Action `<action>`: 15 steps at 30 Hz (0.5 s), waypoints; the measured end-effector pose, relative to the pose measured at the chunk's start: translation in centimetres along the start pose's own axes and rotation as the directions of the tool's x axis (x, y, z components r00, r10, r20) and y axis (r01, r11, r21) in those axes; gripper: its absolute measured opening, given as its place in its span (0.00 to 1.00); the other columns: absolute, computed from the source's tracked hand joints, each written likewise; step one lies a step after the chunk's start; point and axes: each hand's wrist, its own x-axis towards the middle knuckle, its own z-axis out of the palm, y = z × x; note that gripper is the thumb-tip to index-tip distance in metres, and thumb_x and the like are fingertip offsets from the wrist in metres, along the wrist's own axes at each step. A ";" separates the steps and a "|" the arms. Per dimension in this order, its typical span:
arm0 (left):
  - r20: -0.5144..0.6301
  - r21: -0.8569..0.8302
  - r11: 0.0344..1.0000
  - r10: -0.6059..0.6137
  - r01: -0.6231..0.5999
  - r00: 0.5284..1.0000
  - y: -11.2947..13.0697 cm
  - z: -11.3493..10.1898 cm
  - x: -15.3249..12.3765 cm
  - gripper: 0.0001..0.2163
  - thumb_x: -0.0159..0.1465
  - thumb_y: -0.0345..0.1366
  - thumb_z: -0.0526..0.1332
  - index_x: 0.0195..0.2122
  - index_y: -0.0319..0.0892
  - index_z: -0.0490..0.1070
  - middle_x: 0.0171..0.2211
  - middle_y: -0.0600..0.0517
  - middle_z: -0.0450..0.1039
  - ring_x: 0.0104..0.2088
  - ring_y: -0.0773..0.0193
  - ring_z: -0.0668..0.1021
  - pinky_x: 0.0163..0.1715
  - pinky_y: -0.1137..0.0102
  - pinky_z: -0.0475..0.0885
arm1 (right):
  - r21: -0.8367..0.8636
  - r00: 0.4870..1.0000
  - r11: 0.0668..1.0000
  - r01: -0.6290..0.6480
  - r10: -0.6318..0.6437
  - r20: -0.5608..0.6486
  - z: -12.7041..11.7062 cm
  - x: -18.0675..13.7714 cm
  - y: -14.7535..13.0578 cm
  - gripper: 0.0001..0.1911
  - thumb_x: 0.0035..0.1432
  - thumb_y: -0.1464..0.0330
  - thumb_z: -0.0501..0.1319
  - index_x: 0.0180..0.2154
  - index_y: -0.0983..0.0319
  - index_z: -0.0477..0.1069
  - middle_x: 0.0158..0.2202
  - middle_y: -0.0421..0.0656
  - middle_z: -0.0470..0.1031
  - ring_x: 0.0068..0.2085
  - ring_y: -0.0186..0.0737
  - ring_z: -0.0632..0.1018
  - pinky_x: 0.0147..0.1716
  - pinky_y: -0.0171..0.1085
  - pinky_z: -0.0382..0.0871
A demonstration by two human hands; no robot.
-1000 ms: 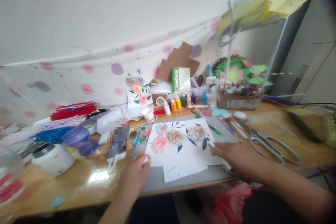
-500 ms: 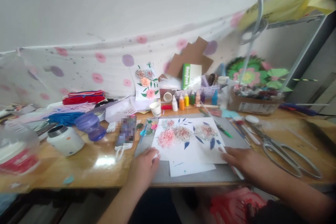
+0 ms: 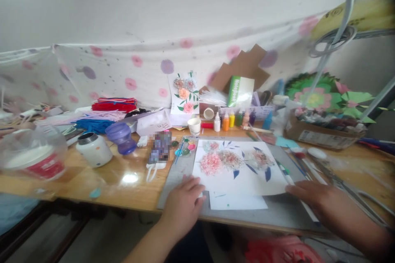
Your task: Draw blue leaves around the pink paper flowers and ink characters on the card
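Note:
A sheet with painted flowers [image 3: 234, 185] lies on a grey mat [image 3: 296, 213], showing pink and brownish clustered blooms and dark blue leaves. My left hand [image 3: 184, 201] has its fingers closed at the sheet's lower left corner. At the lower right corner, the fingertips of my right hand [image 3: 319, 199] pinch the edge. A smaller white sheet [image 3: 239, 203] sticks out from under the painting, towards me. Beside the painting's upper left is a paint palette [image 3: 187, 148] with a thin brush. Large scissors [image 3: 354, 197] lie partly behind my right hand.
Paint bottles [image 3: 226, 122] stand in a row at the back, by a paper cup [image 3: 194, 125] and a propped flower picture [image 3: 185, 94]. To the left are a white jar [image 3: 94, 150], a purple container [image 3: 120, 137] and a tub [image 3: 46, 164]. A cardboard box [image 3: 327, 133] sits right.
The view has swung left, so everything appears further right. Both hands stay at the painting's lower corners, and the painting still lies over the smaller sheet.

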 end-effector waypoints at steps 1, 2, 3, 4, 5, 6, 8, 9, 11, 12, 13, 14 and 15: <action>-0.003 -0.008 1.000 0.019 -0.019 1.000 0.1 0.1 -0.1 0.12 0.62 0.31 0.56 0.46 0.44 0.73 0.53 0.48 0.71 0.55 0.52 0.71 0.54 0.56 0.68 | -0.009 1.000 1.000 0.015 -0.015 0.027 -0.1 -0.1 0.0 0.22 0.54 0.79 0.50 0.39 0.55 0.77 0.39 0.47 0.80 0.40 0.50 0.80 0.36 0.42 0.76; -0.007 -0.017 0.999 0.038 -0.038 0.999 0.2 0.2 -0.3 0.13 0.62 0.31 0.56 0.46 0.44 0.73 0.53 0.48 0.71 0.55 0.52 0.71 0.54 0.56 0.68 | -0.026 0.999 1.000 0.016 -0.015 0.037 -0.1 -0.2 0.1 0.22 0.54 0.80 0.49 0.39 0.56 0.77 0.40 0.48 0.80 0.40 0.51 0.80 0.36 0.43 0.76; -0.013 -0.026 0.998 0.055 -0.056 0.998 0.3 0.2 -0.4 0.13 0.62 0.31 0.57 0.46 0.45 0.73 0.52 0.49 0.71 0.55 0.53 0.71 0.54 0.56 0.69 | -0.049 1.000 0.999 -0.005 0.006 0.026 0.0 -0.4 0.2 0.23 0.54 0.80 0.49 0.39 0.56 0.78 0.40 0.49 0.80 0.40 0.52 0.80 0.36 0.44 0.76; -0.018 -0.035 0.997 0.071 -0.072 0.997 0.4 0.3 -0.5 0.12 0.62 0.31 0.57 0.46 0.45 0.73 0.52 0.49 0.71 0.55 0.53 0.71 0.53 0.57 0.69 | -0.076 0.999 0.997 -0.030 0.031 0.009 0.0 -0.5 0.3 0.24 0.53 0.81 0.49 0.40 0.57 0.78 0.41 0.50 0.80 0.41 0.53 0.80 0.37 0.44 0.76; -0.024 -0.043 0.995 0.088 -0.089 0.996 0.4 0.3 -0.6 0.12 0.62 0.31 0.57 0.46 0.45 0.73 0.51 0.50 0.72 0.54 0.54 0.72 0.53 0.57 0.69 | -0.102 0.999 0.993 -0.053 0.053 -0.011 0.0 -0.6 0.5 0.24 0.53 0.81 0.49 0.41 0.58 0.78 0.41 0.51 0.79 0.41 0.53 0.80 0.38 0.44 0.76; -0.029 -0.051 0.993 0.103 -0.104 0.994 0.3 0.3 -0.6 0.12 0.61 0.31 0.57 0.46 0.45 0.73 0.51 0.50 0.73 0.53 0.54 0.72 0.53 0.57 0.70 | -0.124 0.997 0.989 -0.074 0.072 -0.025 0.0 -0.8 0.6 0.25 0.53 0.81 0.48 0.42 0.59 0.78 0.42 0.51 0.79 0.41 0.53 0.80 0.39 0.44 0.76; -0.042 -0.063 0.989 0.133 -0.136 0.990 0.2 0.3 -0.8 0.12 0.61 0.31 0.57 0.45 0.45 0.73 0.49 0.51 0.74 0.52 0.55 0.73 0.52 0.58 0.70 | -0.158 0.995 0.982 -0.101 0.097 -0.034 -0.1 -0.8 0.7 0.25 0.53 0.81 0.48 0.44 0.61 0.78 0.43 0.53 0.79 0.41 0.53 0.80 0.39 0.43 0.76; -0.049 -0.067 0.986 0.148 -0.151 0.988 0.2 0.3 -0.9 0.11 0.61 0.31 0.57 0.44 0.45 0.73 0.49 0.50 0.74 0.52 0.55 0.74 0.52 0.58 0.71 | -0.168 0.994 0.980 -0.111 0.108 -0.031 -0.3 -0.8 0.7 0.25 0.54 0.81 0.47 0.44 0.62 0.77 0.43 0.54 0.79 0.41 0.53 0.80 0.38 0.43 0.76; -0.063 -0.074 0.981 0.173 -0.177 0.983 0.2 0.4 -1.0 0.11 0.61 0.30 0.57 0.44 0.44 0.73 0.49 0.51 0.74 0.52 0.56 0.74 0.52 0.59 0.71 | -0.172 0.989 0.974 -0.147 0.145 -0.024 -0.5 -0.6 0.7 0.25 0.55 0.80 0.46 0.45 0.62 0.77 0.44 0.54 0.78 0.40 0.52 0.81 0.36 0.41 0.77; -0.075 -0.078 0.978 0.189 -0.194 0.979 0.2 0.4 -1.0 0.12 0.61 0.30 0.56 0.44 0.44 0.73 0.49 0.51 0.74 0.51 0.56 0.74 0.52 0.59 0.71 | -0.166 0.985 0.971 -0.172 0.170 -0.027 -0.5 -0.6 0.7 0.25 0.56 0.80 0.46 0.44 0.61 0.77 0.44 0.53 0.78 0.41 0.51 0.81 0.37 0.41 0.76; -0.092 -0.083 0.973 0.210 -0.217 0.973 0.4 0.5 -1.1 0.12 0.61 0.30 0.56 0.44 0.44 0.72 0.48 0.51 0.74 0.51 0.57 0.75 0.52 0.59 0.71 | -0.156 0.981 0.968 -0.195 0.192 -0.037 -0.5 -0.5 0.8 0.25 0.57 0.80 0.46 0.44 0.61 0.77 0.45 0.53 0.78 0.41 0.51 0.80 0.37 0.41 0.76; -0.113 -0.088 0.965 0.236 -0.246 0.965 0.5 0.6 -1.1 0.11 0.60 0.30 0.56 0.44 0.44 0.72 0.48 0.51 0.74 0.50 0.57 0.75 0.52 0.60 0.71 | -0.141 0.976 0.966 -0.218 0.213 -0.050 -0.4 -0.5 1.1 0.25 0.57 0.80 0.46 0.44 0.61 0.77 0.45 0.53 0.78 0.42 0.52 0.80 0.38 0.42 0.76; -0.134 -0.094 0.955 0.266 -0.280 0.955 0.7 0.6 -1.2 0.11 0.60 0.30 0.57 0.43 0.44 0.72 0.48 0.52 0.75 0.50 0.57 0.75 0.51 0.61 0.71 | -0.124 0.970 0.963 -0.239 0.233 -0.066 -0.2 -0.5 1.4 0.24 0.57 0.80 0.46 0.44 0.60 0.77 0.45 0.53 0.78 0.43 0.52 0.80 0.40 0.43 0.75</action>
